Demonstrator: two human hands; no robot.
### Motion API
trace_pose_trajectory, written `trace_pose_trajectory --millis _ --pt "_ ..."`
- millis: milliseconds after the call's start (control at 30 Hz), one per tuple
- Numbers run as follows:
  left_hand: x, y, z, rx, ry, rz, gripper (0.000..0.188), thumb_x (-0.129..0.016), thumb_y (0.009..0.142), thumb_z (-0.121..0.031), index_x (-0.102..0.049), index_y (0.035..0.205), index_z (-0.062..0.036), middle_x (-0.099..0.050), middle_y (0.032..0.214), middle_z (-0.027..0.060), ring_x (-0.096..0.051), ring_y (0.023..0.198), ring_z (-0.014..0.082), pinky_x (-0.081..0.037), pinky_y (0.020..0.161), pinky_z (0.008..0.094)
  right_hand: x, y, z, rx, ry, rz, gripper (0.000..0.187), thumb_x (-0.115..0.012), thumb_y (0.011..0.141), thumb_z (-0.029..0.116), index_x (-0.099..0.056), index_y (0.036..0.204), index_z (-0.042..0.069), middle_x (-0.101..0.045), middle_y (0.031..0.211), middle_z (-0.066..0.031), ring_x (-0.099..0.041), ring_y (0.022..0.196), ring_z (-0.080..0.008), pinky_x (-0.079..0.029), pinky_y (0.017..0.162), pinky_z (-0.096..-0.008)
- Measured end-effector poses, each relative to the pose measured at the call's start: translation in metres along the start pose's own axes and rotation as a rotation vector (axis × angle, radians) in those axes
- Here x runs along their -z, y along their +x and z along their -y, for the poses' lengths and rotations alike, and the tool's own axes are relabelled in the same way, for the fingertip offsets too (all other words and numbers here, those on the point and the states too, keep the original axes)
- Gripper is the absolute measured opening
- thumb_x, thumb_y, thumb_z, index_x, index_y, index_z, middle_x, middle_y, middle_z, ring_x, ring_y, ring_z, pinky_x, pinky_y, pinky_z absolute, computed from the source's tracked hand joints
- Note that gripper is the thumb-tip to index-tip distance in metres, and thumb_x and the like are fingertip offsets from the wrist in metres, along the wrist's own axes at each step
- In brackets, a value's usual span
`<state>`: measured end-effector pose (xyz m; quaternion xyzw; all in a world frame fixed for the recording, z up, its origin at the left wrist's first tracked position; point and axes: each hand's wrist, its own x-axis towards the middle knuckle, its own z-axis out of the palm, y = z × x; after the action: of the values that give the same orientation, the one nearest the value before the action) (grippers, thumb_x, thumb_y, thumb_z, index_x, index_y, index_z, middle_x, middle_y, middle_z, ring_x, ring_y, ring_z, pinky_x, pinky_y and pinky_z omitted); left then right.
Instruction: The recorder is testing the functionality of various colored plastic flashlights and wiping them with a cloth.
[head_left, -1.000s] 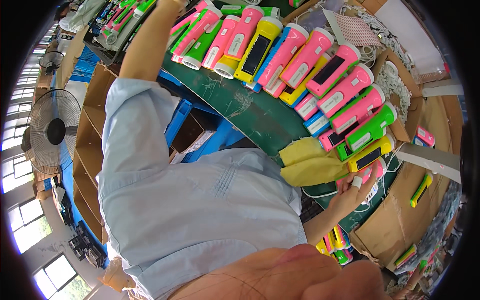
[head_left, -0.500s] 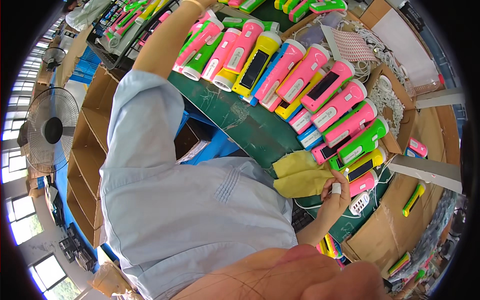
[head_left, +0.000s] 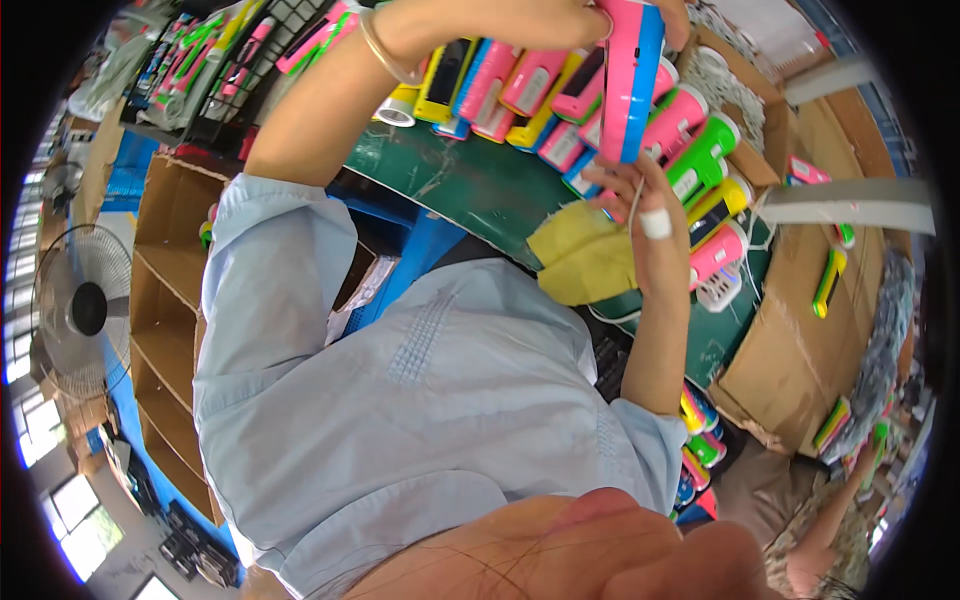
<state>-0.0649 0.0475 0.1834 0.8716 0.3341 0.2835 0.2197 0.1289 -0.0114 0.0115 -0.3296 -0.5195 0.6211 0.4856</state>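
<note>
My left hand (head_left: 540, 22), with a bracelet at its wrist, grips a pink and blue flashlight (head_left: 630, 95) at the top of the view. The flashlight hangs upright above a row of others. Just below its lower end is my right hand (head_left: 662, 205), one finger wrapped in white tape. A thin white cable (head_left: 633, 205) runs between its bent fingers, close to the flashlight; whether the two touch is unclear. A yellow cloth (head_left: 585, 250) lies beside the right wrist. Pink, green and yellow flashlights (head_left: 700, 160) stand close together on the green table (head_left: 420, 170).
A white multi-port charger (head_left: 718, 288) sits at the table's right. Behind is a carton of white cables (head_left: 728, 92). At left are a black wire crate (head_left: 205, 105), a divided cardboard box (head_left: 165, 300) and a fan (head_left: 88, 308). Another person's arm (head_left: 825, 530) shows at lower right.
My left hand has come right from the far left, now holding the pink and blue flashlight. My right hand has risen from beside the cloth to the flashlight's lower end. The view has shifted.
</note>
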Motion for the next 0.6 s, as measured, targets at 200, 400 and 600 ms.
trace_pose_trajectory --millis 200,400,600 --pt "-0.016 0.03 0.028 -0.558 -0.309 0.169 0.028 -0.049 0.056 0.011 -0.062 0.075 -0.0039 -0.051 0.09 0.01 -0.05 0.094 0.0259 -0.038 0.082 0.0326 -0.012 0.009 0.008 0.265 -0.347 -0.294 0.06 -0.071 0.075 0.023 -0.041 0.12 -0.003 -0.058 0.1 -0.0111 -0.056 0.094 -0.0162 -0.046 0.076 -0.0282" --pt "-0.064 0.037 0.022 -0.264 -0.383 0.067 0.06 -0.055 0.069 -0.007 -0.04 0.127 -0.0021 -0.055 0.099 0.0155 -0.056 0.085 0.0224 -0.046 0.075 0.0312 -0.005 0.005 0.027 0.244 0.053 -0.331 0.027 -0.062 0.083 0.017 -0.053 0.102 -0.001 -0.06 0.087 -0.0057 -0.058 0.083 -0.0131 -0.046 0.074 -0.0247" --pt "-0.081 0.031 0.02 -0.271 0.038 -0.116 0.053 -0.06 0.074 -0.021 -0.046 0.12 0.0007 -0.06 0.098 0.0167 -0.06 0.085 0.0251 -0.048 0.074 0.0332 -0.004 -0.002 0.042 0.352 -0.483 -0.215 0.047 -0.064 0.076 0.002 -0.044 0.118 -0.005 -0.055 0.103 -0.0112 -0.058 0.09 -0.0165 -0.048 0.076 -0.0272"
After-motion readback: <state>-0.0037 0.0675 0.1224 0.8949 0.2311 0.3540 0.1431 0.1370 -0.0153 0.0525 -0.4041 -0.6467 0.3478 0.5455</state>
